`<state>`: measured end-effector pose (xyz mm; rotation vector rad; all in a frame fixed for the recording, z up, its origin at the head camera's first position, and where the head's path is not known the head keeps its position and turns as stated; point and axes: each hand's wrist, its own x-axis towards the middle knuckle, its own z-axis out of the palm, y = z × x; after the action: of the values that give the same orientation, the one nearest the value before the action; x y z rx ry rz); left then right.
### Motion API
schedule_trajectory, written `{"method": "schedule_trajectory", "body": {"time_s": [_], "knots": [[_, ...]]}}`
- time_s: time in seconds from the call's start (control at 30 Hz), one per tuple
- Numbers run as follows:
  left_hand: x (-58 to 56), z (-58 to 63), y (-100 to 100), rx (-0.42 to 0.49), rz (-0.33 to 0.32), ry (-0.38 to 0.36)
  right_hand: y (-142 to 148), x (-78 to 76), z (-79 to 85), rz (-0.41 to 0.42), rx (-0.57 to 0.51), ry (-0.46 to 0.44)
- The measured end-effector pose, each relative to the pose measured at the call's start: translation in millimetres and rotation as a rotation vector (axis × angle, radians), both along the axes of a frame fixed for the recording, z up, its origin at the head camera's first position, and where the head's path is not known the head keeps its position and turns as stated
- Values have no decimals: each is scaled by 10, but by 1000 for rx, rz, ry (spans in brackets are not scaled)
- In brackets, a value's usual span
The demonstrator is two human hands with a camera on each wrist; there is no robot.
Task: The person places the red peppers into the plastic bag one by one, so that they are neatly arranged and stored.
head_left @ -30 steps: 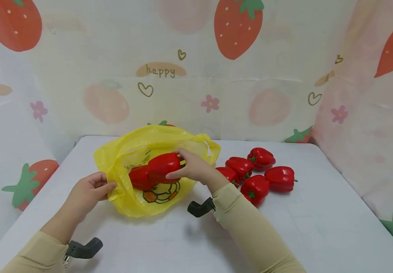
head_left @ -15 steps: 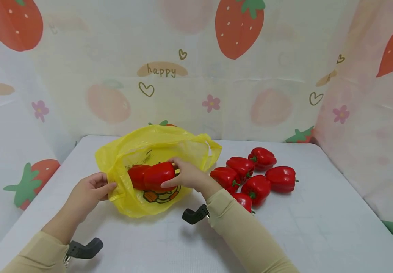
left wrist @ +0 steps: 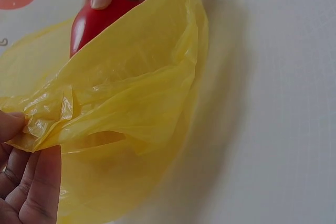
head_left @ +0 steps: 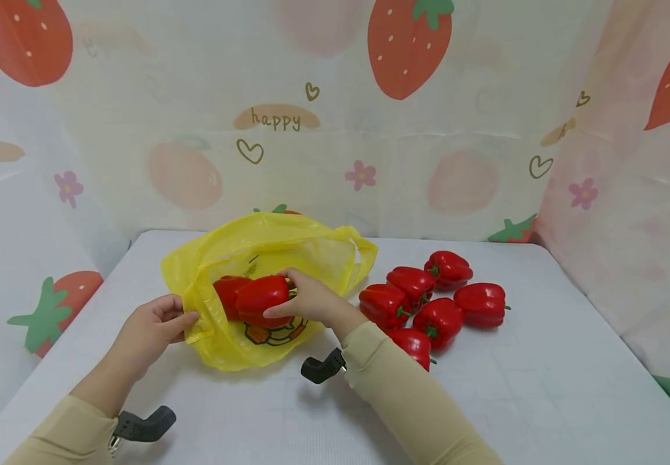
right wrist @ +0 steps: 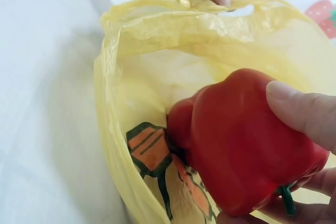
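A yellow plastic bag [head_left: 236, 345] lies open on the white table, its mouth facing right. My left hand [head_left: 151, 328] pinches the bag's near handle [left wrist: 37, 124] and holds the mouth up. My right hand [head_left: 305, 300] grips a red bell pepper [head_left: 261, 298] and holds it inside the bag's mouth. In the right wrist view the red bell pepper [right wrist: 247, 140] fills the frame, thumb on top. Another red pepper [head_left: 225, 292] lies deeper in the bag, partly hidden by the held one.
Several loose red peppers [head_left: 439, 303] lie in a cluster on the table [head_left: 544, 400] to the right of the bag. Strawberry-print cloth walls [head_left: 335, 129] close off the back and both sides.
My right hand has carried the pepper leftward, deeper into the bag. The left hand has kept its hold on the handle. One more loose pepper shows beside my right sleeve.
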<state>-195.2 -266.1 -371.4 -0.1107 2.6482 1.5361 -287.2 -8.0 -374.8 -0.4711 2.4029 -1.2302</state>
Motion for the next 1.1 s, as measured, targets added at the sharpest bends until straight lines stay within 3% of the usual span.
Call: {"method": "schedule_trajectory", "body": {"time_s": [0.63, 1.1], "knots": [[9, 6, -19, 3, 8, -11, -164, -158, -32, -96, -9, 9], [7, -12, -29, -16, 12, -19, -330, -220, -38, -85, 42, 57]]}}
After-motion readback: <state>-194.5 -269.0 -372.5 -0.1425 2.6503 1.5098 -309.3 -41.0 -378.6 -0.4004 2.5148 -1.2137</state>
